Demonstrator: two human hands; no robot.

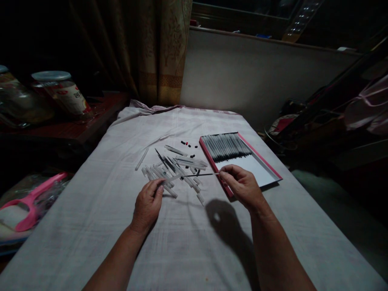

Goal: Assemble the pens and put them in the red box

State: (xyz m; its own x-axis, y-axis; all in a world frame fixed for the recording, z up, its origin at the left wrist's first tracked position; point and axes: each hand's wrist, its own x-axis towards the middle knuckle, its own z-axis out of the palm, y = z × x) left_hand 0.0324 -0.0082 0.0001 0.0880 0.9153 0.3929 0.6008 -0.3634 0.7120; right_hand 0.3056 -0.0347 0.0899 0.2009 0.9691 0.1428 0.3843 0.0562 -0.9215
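Observation:
My left hand (148, 204) pinches a clear pen barrel (172, 179) between thumb and fingers. In my right hand (239, 184) is a thin dark ink refill (200, 174), held by its right end. The refill's left tip meets the open end of the barrel; how far inside it sits I cannot tell. Beyond the hands lies a loose heap of pen parts (188, 162), with clear barrels, caps and dark refills. Several small black plugs (190, 146) and a red one (186, 144) are scattered behind the heap.
Right of the heap, a shallow pink-edged box (257, 171) holds a row of pens (226, 146) at its far side. A white cloth (115, 226) covers the table. Jars (65, 95) stand on a dark cabinet at left, above a pink-handled item (33, 202).

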